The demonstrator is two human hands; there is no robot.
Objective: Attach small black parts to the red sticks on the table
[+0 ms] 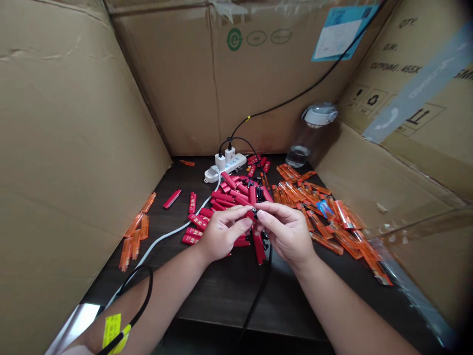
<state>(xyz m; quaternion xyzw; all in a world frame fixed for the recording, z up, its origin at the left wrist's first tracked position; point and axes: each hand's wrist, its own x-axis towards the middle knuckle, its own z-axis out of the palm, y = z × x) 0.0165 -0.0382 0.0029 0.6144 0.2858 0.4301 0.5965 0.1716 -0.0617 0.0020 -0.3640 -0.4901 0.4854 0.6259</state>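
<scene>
In front of me both hands meet over a pile of red lighter cases (225, 196), several with gold lettering. My left hand (225, 231) is closed, its thumb and forefinger pinching a red lighter case with a small black top (253, 213). From the other side, my right hand (286, 229) pinches at that black top, its thumb pressed close to it. Fingers hide most of the held piece. Just below the hands, another red case (258, 249) lies lengthwise on the dark table (221, 296), with small black parts beside it.
Orange translucent lighters (325, 212) are heaped at right; a smaller group of orange lighters (136, 241) lies at left. Behind the pile are a white power strip (236, 167) with chargers and a water bottle (305, 138). Cables cross the table. Cardboard walls (173, 79) enclose it.
</scene>
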